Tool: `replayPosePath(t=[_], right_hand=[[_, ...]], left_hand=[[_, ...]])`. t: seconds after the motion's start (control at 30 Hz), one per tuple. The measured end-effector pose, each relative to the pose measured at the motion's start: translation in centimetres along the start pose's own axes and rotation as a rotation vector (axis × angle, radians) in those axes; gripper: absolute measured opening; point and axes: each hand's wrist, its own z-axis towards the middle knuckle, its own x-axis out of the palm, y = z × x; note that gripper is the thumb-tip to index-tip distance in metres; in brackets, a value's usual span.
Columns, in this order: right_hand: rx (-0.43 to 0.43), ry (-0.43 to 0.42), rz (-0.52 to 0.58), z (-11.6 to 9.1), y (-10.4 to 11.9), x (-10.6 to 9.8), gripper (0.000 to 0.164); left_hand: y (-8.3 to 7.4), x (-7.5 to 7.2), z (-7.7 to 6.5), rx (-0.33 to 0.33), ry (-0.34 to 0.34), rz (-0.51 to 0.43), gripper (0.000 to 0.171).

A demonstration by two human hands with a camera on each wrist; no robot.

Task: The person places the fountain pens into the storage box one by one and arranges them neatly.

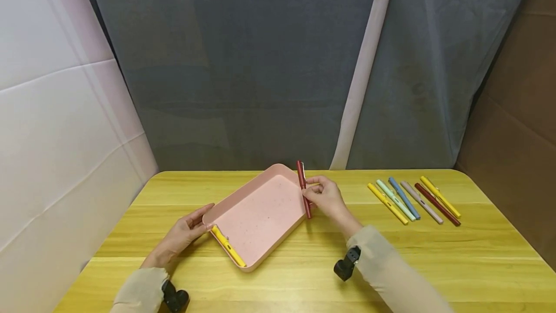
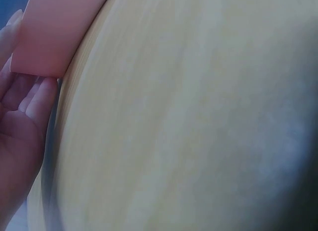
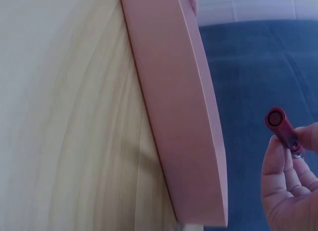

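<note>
A dark red pen (image 1: 301,177) with a clip stands nearly upright at the right end of a pink tray (image 1: 278,245). My right hand (image 1: 326,199) pinches it between thumb and fingers. In the right wrist view, the round end of the red pen (image 3: 276,117) faces the camera, beside the outer wall of the tray (image 3: 169,92). My left hand (image 1: 184,233) holds the tray's left corner, thumb and fingers on either side. The left wrist view shows the left hand (image 2: 25,116) against that corner. Inside the tray, a yellow pen (image 1: 229,246) lies along the short left wall.
On the right of the wooden table (image 1: 347,289) several pens lie in a slanted row: yellow (image 1: 388,203), mint green (image 1: 396,200), blue (image 1: 405,198), greyish mauve (image 1: 422,202), dark red (image 1: 437,205) and yellow (image 1: 440,197). A dark grey curtain (image 1: 260,86) hangs behind the table.
</note>
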Motion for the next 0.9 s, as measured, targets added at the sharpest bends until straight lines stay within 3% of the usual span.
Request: replayPosePath(t=[0.67,0.9], right_hand=[[-0.087,0.07,0.092,-0.6,0.6,5.0,0.025],[-0.062,0.104,0.074,-0.9,0.4,6.3,0.024]], left_hand=[[-0.2,0.0,-0.2,0.004,0.004,0.021,0.067],[-0.1,0.0,-0.2,0.021,0.007,0.023,0.066]])
